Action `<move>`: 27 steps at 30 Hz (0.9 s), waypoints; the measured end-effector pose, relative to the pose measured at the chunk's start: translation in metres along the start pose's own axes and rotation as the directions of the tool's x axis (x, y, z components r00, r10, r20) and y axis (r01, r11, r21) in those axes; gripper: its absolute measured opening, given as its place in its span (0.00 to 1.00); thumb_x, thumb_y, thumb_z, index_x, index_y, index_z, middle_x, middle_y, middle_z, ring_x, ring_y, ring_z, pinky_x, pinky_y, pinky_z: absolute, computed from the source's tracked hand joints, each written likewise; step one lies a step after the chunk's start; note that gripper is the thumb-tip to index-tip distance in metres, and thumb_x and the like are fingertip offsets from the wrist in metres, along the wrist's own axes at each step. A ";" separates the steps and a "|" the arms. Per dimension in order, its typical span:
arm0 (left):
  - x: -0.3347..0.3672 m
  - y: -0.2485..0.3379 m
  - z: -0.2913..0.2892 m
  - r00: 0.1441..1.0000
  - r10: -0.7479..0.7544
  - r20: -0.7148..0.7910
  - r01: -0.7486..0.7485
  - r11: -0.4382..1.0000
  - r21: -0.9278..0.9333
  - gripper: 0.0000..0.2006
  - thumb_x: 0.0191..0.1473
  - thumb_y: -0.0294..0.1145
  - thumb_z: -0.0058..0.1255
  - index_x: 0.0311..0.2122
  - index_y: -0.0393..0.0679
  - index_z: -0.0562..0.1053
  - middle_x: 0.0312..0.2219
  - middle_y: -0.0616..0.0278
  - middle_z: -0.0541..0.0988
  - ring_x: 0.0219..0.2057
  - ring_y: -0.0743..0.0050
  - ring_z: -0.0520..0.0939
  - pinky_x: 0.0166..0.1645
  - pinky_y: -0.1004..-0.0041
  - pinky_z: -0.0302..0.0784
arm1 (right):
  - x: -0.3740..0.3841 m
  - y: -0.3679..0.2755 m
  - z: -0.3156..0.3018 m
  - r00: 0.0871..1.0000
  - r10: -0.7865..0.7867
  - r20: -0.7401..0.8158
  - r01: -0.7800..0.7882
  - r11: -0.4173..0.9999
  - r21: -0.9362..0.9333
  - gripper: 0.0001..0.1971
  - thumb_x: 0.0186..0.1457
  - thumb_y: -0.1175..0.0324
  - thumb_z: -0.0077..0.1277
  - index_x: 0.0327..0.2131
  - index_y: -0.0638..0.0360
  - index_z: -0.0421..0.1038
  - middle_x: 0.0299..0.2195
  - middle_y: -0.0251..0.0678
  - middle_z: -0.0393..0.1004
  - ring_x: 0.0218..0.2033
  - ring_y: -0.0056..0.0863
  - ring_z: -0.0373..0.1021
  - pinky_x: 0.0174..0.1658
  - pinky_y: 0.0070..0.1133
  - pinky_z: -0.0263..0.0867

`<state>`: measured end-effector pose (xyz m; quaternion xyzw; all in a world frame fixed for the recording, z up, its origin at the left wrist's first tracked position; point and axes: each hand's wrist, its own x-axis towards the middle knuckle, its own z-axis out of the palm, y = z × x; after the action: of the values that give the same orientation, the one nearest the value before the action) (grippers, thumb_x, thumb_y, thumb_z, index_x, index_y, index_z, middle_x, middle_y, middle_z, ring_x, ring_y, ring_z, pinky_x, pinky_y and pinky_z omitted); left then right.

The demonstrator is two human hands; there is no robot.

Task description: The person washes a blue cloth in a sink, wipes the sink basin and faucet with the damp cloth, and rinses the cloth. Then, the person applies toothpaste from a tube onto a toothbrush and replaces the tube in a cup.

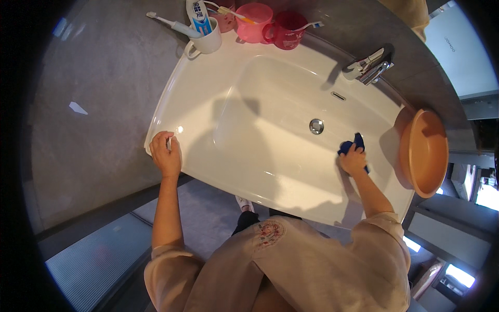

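A dark blue cloth [358, 139] is bunched under my right hand [354, 160], whose fingers are closed on it. That hand presses the cloth to the right side of the white washbasin [202, 156], to the right of the round metal drain [316, 126]. At the basin's front left corner rests my left hand [166, 154], its fingers loosely bent on the rim and the thumb apart; I see nothing held in it. The chrome faucet [368, 66] stands at the back right of the basin.
Along the back left rim stand a white mug [206, 42] with an electric toothbrush [174, 25] and a toothpaste tube [199, 18], a pink cup [253, 26] and a red mug [289, 32] with toothbrushes. An orange plastic basin [429, 153] leans upright at the right end.
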<state>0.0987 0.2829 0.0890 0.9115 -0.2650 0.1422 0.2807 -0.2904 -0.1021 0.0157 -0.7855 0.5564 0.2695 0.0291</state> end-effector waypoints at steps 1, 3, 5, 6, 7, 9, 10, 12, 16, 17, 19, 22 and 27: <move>-0.001 0.001 0.003 1.000 0.000 0.004 0.000 1.000 -0.008 0.05 0.45 0.27 0.51 0.31 0.45 0.73 0.37 0.62 0.74 0.41 0.61 0.70 0.46 0.67 0.66 | 0.004 -0.014 0.013 0.998 0.048 0.043 -0.052 0.993 0.102 0.41 0.44 0.48 0.50 0.56 0.67 0.51 0.55 0.56 0.52 0.56 0.52 0.52 0.52 0.39 0.57; -0.003 -0.006 -0.001 1.000 -0.007 -0.006 0.007 0.999 -0.043 0.06 0.45 0.27 0.50 0.31 0.45 0.73 0.37 0.62 0.74 0.41 0.61 0.70 0.46 0.66 0.66 | -0.005 -0.074 -0.005 0.989 -0.132 0.064 0.125 0.987 0.104 0.42 0.40 0.50 0.51 0.53 0.74 0.53 0.52 0.58 0.58 0.54 0.51 0.57 0.53 0.35 0.58; -0.002 -0.002 0.001 1.000 -0.015 0.003 0.015 0.998 -0.053 0.06 0.44 0.27 0.50 0.31 0.45 0.73 0.37 0.62 0.74 0.41 0.61 0.70 0.46 0.66 0.67 | -0.007 -0.133 -0.026 0.943 -0.331 0.039 0.321 0.933 0.161 0.35 0.39 0.53 0.53 0.47 0.72 0.60 0.46 0.53 0.67 0.47 0.45 0.66 0.49 0.31 0.64; -0.001 0.000 0.002 1.000 -0.020 0.009 0.020 0.998 -0.063 0.06 0.44 0.27 0.50 0.31 0.46 0.73 0.37 0.62 0.74 0.41 0.61 0.71 0.45 0.66 0.67 | -0.005 -0.163 -0.034 0.920 -0.390 0.033 0.373 0.899 0.230 0.31 0.39 0.56 0.54 0.44 0.70 0.63 0.44 0.52 0.69 0.45 0.43 0.68 0.46 0.31 0.66; 0.001 0.001 0.004 1.000 -0.013 0.012 0.014 0.998 -0.068 0.06 0.44 0.27 0.50 0.31 0.46 0.73 0.37 0.62 0.74 0.41 0.61 0.71 0.45 0.66 0.67 | -0.006 -0.193 -0.033 0.896 -0.431 -0.107 0.441 0.837 0.325 0.30 0.39 0.58 0.55 0.44 0.69 0.62 0.42 0.53 0.70 0.44 0.44 0.69 0.45 0.32 0.66; 0.001 -0.002 0.007 0.999 0.035 0.001 -0.035 0.998 -0.045 0.06 0.45 0.27 0.50 0.32 0.46 0.73 0.38 0.62 0.74 0.41 0.61 0.70 0.46 0.66 0.66 | -0.020 -0.246 -0.047 0.789 -0.576 -0.212 0.603 0.663 0.443 0.28 0.46 0.59 0.51 0.47 0.67 0.57 0.41 0.55 0.69 0.46 0.45 0.67 0.46 0.35 0.64; 0.001 -0.004 0.006 0.999 0.039 0.003 -0.039 0.998 -0.045 0.06 0.45 0.27 0.50 0.32 0.46 0.73 0.38 0.62 0.74 0.41 0.61 0.70 0.46 0.66 0.66 | -0.043 -0.268 -0.059 0.779 -0.599 -0.185 0.591 0.602 0.538 0.30 0.46 0.58 0.52 0.49 0.65 0.57 0.42 0.54 0.69 0.46 0.47 0.66 0.48 0.34 0.62; -0.001 -0.006 0.003 1.000 0.031 0.005 -0.031 1.000 0.003 0.06 0.45 0.28 0.49 0.31 0.45 0.73 0.38 0.63 0.74 0.41 0.61 0.70 0.47 0.66 0.65 | -0.074 -0.272 -0.073 0.679 -0.705 -0.203 0.645 0.441 0.624 0.30 0.48 0.56 0.50 0.53 0.60 0.58 0.44 0.53 0.67 0.47 0.48 0.64 0.49 0.33 0.61; 0.001 -0.009 0.001 1.000 0.018 0.003 -0.018 1.000 0.022 0.06 0.46 0.29 0.49 0.31 0.45 0.73 0.38 0.63 0.73 0.41 0.60 0.70 0.47 0.65 0.64 | -0.100 -0.200 -0.083 0.336 -0.932 -0.134 0.762 0.185 0.620 0.25 0.48 0.57 0.52 0.50 0.53 0.66 0.43 0.48 0.67 0.45 0.44 0.64 0.49 0.28 0.60; 0.003 -0.005 0.004 0.999 0.045 0.004 -0.045 0.999 0.013 0.06 0.45 0.29 0.49 0.32 0.45 0.73 0.38 0.63 0.73 0.41 0.60 0.70 0.47 0.65 0.65 | -0.088 -0.167 -0.070 0.264 -0.941 -0.210 0.720 0.047 0.693 0.24 0.46 0.59 0.55 0.49 0.54 0.68 0.43 0.45 0.67 0.45 0.39 0.64 0.50 0.25 0.58; -0.002 -0.009 -0.003 0.999 0.050 0.004 -0.050 0.998 0.028 0.06 0.45 0.29 0.49 0.32 0.45 0.72 0.38 0.63 0.73 0.41 0.60 0.70 0.47 0.65 0.65 | -0.090 -0.093 -0.084 0.346 -0.934 0.092 0.481 0.261 0.837 0.26 0.45 0.65 0.58 0.50 0.54 0.67 0.47 0.38 0.67 0.50 0.30 0.61 0.55 0.22 0.53; 0.000 -0.002 -0.001 0.999 0.031 0.016 -0.031 0.999 -0.009 0.07 0.45 0.28 0.50 0.32 0.45 0.72 0.38 0.62 0.73 0.41 0.59 0.70 0.47 0.64 0.65 | -0.069 0.039 -0.065 0.565 -0.743 0.358 0.284 0.583 0.761 0.30 0.37 0.70 0.62 0.50 0.56 0.68 0.50 0.38 0.67 0.51 0.30 0.61 0.55 0.21 0.53; -0.001 -0.008 -0.001 0.999 0.034 0.001 -0.034 0.999 -0.019 0.06 0.44 0.28 0.50 0.31 0.46 0.71 0.36 0.62 0.73 0.41 0.59 0.70 0.47 0.64 0.65 | -0.074 0.105 -0.045 0.716 -0.591 0.371 0.157 0.655 0.739 0.27 0.30 0.78 0.62 0.42 0.61 0.73 0.42 0.36 0.72 0.46 0.30 0.65 0.51 0.20 0.58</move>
<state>0.1025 0.2895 0.0853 0.9042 -0.2819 0.1440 0.2867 -0.3835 -0.0940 0.1140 -0.7013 0.3912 0.2686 0.5320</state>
